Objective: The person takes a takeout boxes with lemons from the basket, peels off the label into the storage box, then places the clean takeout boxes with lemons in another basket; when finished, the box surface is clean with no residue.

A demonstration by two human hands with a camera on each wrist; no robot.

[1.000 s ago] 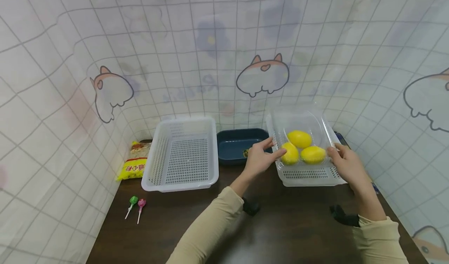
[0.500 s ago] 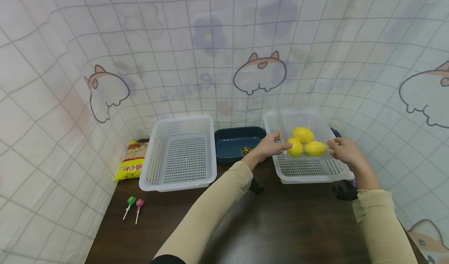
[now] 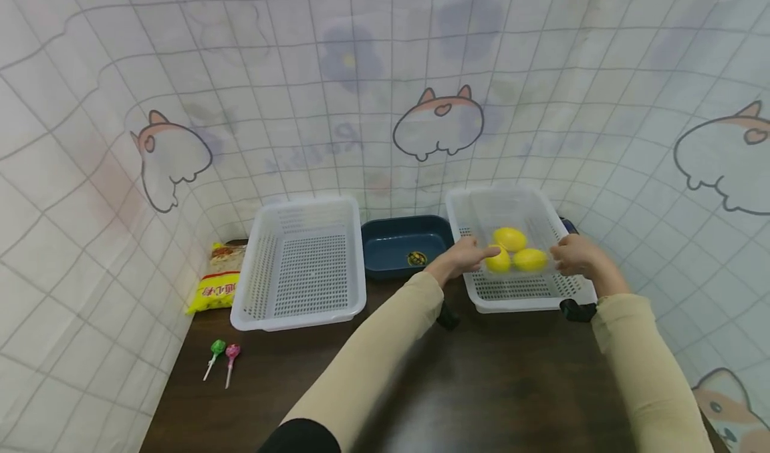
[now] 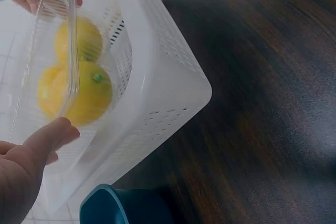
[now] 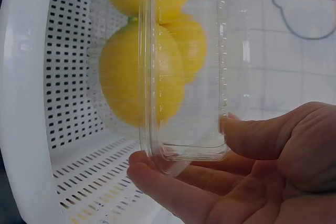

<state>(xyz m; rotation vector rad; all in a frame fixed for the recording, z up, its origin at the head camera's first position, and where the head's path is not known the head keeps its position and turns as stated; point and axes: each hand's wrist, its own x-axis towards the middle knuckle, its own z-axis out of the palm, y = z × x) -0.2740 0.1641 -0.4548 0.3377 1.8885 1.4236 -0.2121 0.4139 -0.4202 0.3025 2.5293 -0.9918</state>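
Both hands hold a clear plastic clamshell box [image 5: 197,129] with three yellow lemons [image 3: 510,239] inside. The box sits within the walls of the right white basket [image 3: 511,305], close over its slotted floor. My left hand [image 3: 462,256] grips the box's left end, thumb at the seam in the left wrist view. At the other end, my right hand [image 5: 247,166] has its thumb on the box's top side and its fingers under the rim.
A second white basket [image 3: 301,321] stands left, with a dark blue dish [image 3: 388,244] holding a small patterned item [image 3: 417,258] between the baskets. A yellow bag [image 3: 218,286] and two lollipops, green [image 3: 218,347] and pink [image 3: 232,351], lie left. Patterned sheeting surrounds the table.
The box of lemons has come down from above the right basket to inside its walls, both hands moving with it. The head view has shifted slightly.
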